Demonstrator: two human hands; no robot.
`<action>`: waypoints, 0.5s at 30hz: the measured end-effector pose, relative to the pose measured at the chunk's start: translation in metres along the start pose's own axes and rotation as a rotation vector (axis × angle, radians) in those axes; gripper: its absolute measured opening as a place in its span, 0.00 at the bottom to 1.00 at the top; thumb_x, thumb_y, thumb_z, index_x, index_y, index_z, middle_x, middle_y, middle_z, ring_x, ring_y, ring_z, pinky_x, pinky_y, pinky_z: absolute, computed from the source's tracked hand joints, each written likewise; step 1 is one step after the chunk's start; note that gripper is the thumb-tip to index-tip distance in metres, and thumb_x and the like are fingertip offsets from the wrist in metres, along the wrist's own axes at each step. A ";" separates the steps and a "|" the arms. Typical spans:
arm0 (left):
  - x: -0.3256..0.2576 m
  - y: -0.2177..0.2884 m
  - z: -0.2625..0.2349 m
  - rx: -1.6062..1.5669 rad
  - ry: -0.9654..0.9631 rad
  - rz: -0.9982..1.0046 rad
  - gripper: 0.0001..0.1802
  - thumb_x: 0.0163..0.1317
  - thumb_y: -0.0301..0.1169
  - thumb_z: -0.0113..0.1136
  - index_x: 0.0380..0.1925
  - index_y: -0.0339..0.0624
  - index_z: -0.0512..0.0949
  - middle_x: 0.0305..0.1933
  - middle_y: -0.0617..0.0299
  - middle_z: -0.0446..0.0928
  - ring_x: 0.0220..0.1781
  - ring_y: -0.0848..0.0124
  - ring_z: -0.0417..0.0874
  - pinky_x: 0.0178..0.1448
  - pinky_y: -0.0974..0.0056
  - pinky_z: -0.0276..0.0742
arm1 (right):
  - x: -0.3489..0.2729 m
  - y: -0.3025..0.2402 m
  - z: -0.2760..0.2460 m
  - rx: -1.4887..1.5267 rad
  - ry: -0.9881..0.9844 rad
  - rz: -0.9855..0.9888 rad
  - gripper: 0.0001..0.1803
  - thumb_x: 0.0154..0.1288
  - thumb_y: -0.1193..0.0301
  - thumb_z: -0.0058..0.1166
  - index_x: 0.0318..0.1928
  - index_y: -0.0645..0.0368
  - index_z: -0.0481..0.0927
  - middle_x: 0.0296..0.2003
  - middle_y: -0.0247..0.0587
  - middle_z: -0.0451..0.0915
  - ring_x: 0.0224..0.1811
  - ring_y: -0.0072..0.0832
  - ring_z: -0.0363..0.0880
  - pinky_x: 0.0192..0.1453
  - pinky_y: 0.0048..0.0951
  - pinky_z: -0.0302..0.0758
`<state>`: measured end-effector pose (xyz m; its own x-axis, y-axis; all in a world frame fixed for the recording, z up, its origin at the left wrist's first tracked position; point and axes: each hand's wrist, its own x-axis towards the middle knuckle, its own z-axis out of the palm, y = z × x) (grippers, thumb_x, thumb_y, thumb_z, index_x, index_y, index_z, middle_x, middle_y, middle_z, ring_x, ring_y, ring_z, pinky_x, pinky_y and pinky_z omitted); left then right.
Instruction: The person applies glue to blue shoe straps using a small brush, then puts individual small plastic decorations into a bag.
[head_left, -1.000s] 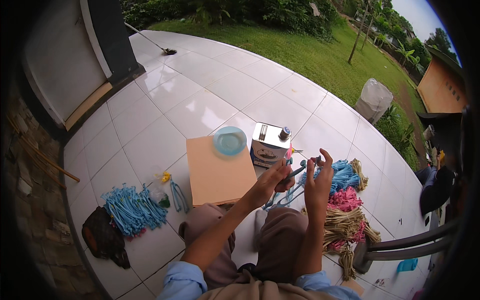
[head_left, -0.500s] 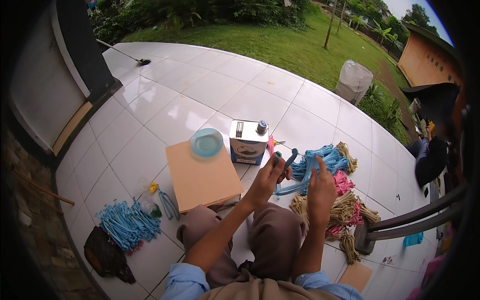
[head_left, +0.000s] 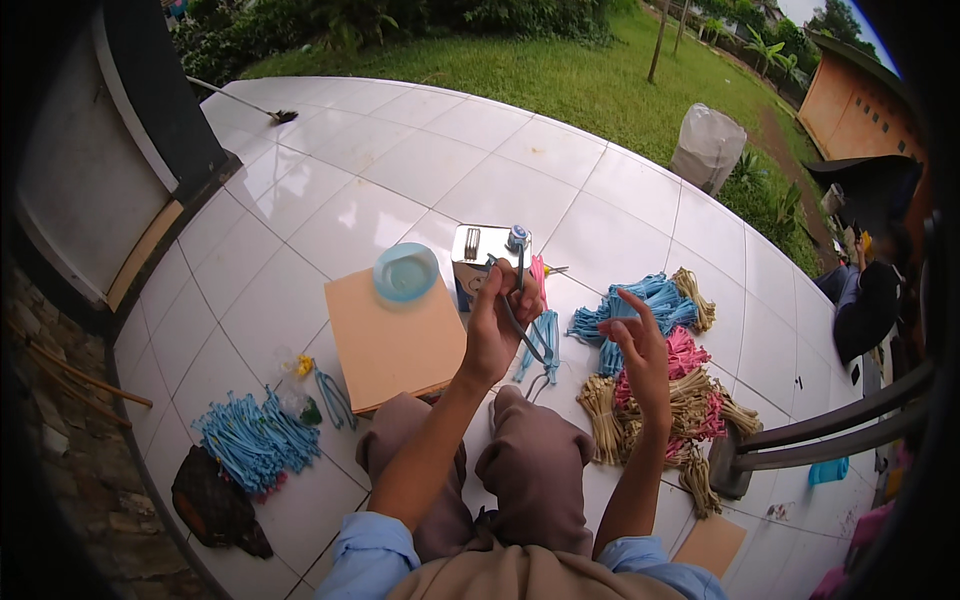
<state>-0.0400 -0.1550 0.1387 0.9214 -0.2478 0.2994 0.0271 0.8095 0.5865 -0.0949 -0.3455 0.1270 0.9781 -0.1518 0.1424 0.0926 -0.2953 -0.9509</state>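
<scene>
My left hand is closed on a narrow grey-blue strap, which loops above the fingers and hangs down toward my knees. To its right, my right hand is raised with fingers apart and nothing in it. Behind the right hand lie bundles of blue straps, pink straps and beige straps. A few light-blue straps rest on the tiles just beyond my knees. The metal can with a blue cap stands behind my left hand, which partly hides it.
A tan board bears a translucent blue bowl. At left are a blue strap pile and a dark cloth bag. Yellow-handled scissors lie beyond the can. Chair legs stand at right; another person sits farther off.
My left hand has moved left with the strap, away from my right hand. The strap's loop, earlier stretched toward the right hand, now hangs down. The view has shifted slightly.
</scene>
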 end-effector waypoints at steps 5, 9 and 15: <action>-0.001 0.015 -0.010 0.081 0.062 0.102 0.17 0.69 0.46 0.38 0.25 0.49 0.56 0.23 0.66 0.59 0.27 0.75 0.59 0.35 0.69 0.58 | 0.016 0.006 0.069 0.438 -0.514 -0.044 0.31 0.65 0.69 0.52 0.65 0.56 0.55 0.46 0.44 0.75 0.50 0.28 0.73 0.57 0.31 0.68; 0.000 0.030 -0.016 -0.008 0.030 0.263 0.22 0.68 0.51 0.38 0.28 0.45 0.64 0.26 0.63 0.64 0.33 0.73 0.65 0.43 0.67 0.62 | 0.021 -0.005 0.090 0.529 -0.590 0.015 0.29 0.65 0.68 0.51 0.64 0.55 0.56 0.39 0.40 0.76 0.39 0.22 0.74 0.48 0.25 0.70; -0.011 0.072 -0.029 0.468 0.048 0.329 0.40 0.67 0.60 0.22 0.44 0.36 0.74 0.45 0.55 0.74 0.47 0.67 0.70 0.60 0.63 0.59 | 0.035 -0.022 0.101 0.537 -0.447 0.049 0.28 0.64 0.64 0.52 0.62 0.55 0.60 0.27 0.35 0.77 0.33 0.17 0.72 0.34 0.19 0.61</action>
<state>-0.0374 -0.0790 0.1557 0.8690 0.0101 0.4946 -0.4285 0.5151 0.7423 -0.0440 -0.2487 0.1250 0.9556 0.2838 0.0790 0.0131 0.2267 -0.9739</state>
